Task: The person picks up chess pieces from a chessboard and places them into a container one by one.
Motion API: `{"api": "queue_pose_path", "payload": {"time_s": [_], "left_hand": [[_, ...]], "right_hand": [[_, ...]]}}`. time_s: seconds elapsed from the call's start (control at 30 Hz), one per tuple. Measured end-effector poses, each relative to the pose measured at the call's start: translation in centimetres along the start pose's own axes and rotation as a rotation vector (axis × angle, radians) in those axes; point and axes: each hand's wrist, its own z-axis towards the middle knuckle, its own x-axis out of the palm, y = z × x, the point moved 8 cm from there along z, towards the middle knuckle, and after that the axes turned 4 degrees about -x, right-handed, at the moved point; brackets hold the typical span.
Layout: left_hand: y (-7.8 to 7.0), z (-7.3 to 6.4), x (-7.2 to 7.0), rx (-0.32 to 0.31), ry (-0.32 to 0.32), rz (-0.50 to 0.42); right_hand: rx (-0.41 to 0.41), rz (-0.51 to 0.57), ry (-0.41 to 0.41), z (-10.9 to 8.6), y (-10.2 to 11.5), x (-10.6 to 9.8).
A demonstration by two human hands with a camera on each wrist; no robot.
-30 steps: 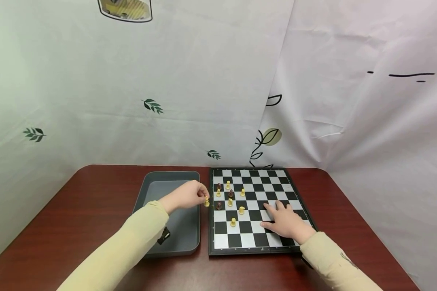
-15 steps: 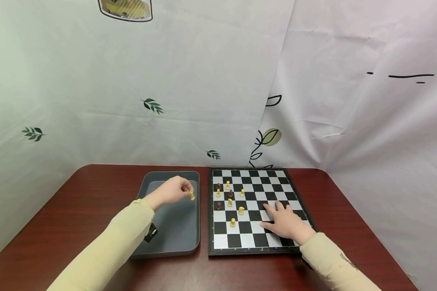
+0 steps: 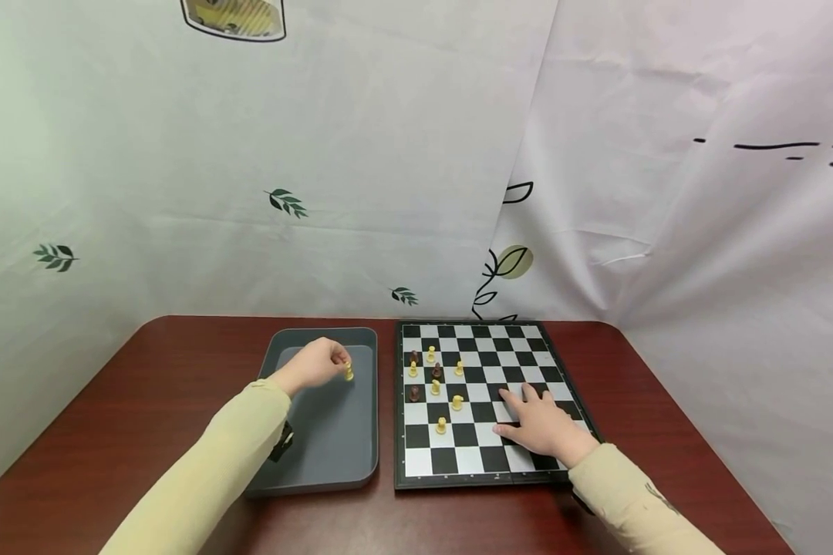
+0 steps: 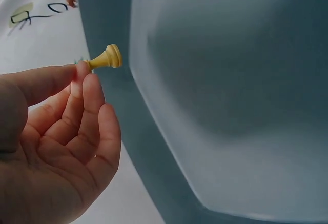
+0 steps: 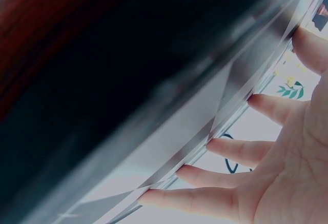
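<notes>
My left hand [image 3: 314, 363] is over the grey tray [image 3: 371, 455] and pinches a yellow chess piece [image 4: 107, 57] between thumb and fingertips. In the left wrist view the piece's flared base points out toward the tray, while its head is hidden by the fingers. My right hand [image 3: 540, 422] rests with spread fingers on the right part of the chessboard [image 3: 469, 459]; the right wrist view shows the fingertips [image 5: 151, 196] at the board's surface. On the board's left half stand several yellow pieces, such as a yellow knight [image 3: 456, 402], and a few dark brown pieces [image 3: 414, 394].
Tray and board lie side by side on a reddish-brown table [image 3: 146, 385], with a narrow strip of tabletop between them. A white cloth backdrop [image 3: 354, 154] with printed leaves hangs behind the table. A dark device [image 3: 281, 443] sits at the left wrist.
The left hand has moved left from the gap beside the board to above the tray, carrying the yellow chess piece. The right hand has stayed in place on the board.
</notes>
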Motion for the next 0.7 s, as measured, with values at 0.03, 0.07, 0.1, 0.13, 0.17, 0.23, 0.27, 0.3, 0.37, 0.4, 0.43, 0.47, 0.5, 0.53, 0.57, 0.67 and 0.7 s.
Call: {"api": "queue_pose_path", "payload": {"time_s": [0.03, 0.07, 0.1, 0.13, 0.17, 0.23, 0.27, 0.3, 0.37, 0.4, 0.43, 0.47, 0.5, 0.53, 0.57, 0.67, 0.7], "left_hand": [[0.2, 0.1, 0.0, -0.003, -0.004, -0.002], [0.4, 0.2, 0.0, -0.013, -0.01, -0.008], [0.6, 0.3, 0.0, -0.014, -0.016, -0.008], [0.8, 0.5, 0.0, -0.016, -0.022, -0.009], [1.0, 0.6, 0.0, -0.018, -0.028, -0.008], [1.2, 0.8, 0.2, -0.014, -0.036, -0.009], [1.3, 1.0, 0.3, -0.013, -0.038, -0.009], [1.3, 1.1, 0.4, -0.006, -0.039, -0.006], [1.3, 1.3, 0.6, -0.003, -0.037, -0.004], [1.3, 1.4, 0.7, -0.006, -0.037, -0.004], [1.3, 1.5, 0.8, -0.009, -0.037, -0.002], [1.4, 1.6, 0.8, -0.013, -0.036, 0.0], [1.4, 1.7, 0.9, -0.02, -0.034, 0.001], [1.4, 1.8, 1.0, -0.024, -0.032, 0.003], [1.5, 1.8, 1.0, -0.028, -0.03, 0.006], [1.6, 2.0, 1.2, -0.027, -0.03, 0.022], [1.6, 2.1, 1.3, -0.026, -0.032, 0.027]], "right_hand": [[0.002, 0.001, 0.0, 0.0, 0.0, 0.0], [0.005, 0.004, 0.002, 0.0, 0.0, 0.0], [0.009, 0.006, 0.003, 0.0, -0.1, 0.1], [0.012, 0.007, 0.005, 0.0, -0.1, 0.1], [0.015, 0.01, 0.007, 0.0, -0.1, 0.1], [0.02, 0.011, 0.01, 0.0, -0.1, 0.1], [0.022, 0.01, 0.012, 0.0, -0.2, 0.1], [0.024, 0.009, 0.012, -0.1, -0.2, 0.1], [0.02, 0.008, 0.01, 0.0, -0.2, 0.1], [0.017, 0.007, 0.008, 0.0, -0.1, 0.1], [0.014, 0.007, 0.006, 0.0, -0.1, 0.1], [0.011, 0.008, 0.005, 0.0, -0.1, 0.1], [0.009, 0.008, 0.004, 0.0, -0.1, 0.2], [0.007, 0.009, 0.004, 0.0, 0.0, 0.2], [0.006, 0.009, 0.003, 0.0, 0.0, 0.2], [0.009, 0.01, 0.004, 0.0, 0.0, 0.2], [0.009, 0.009, 0.004, 0.0, -0.1, 0.2]]}}
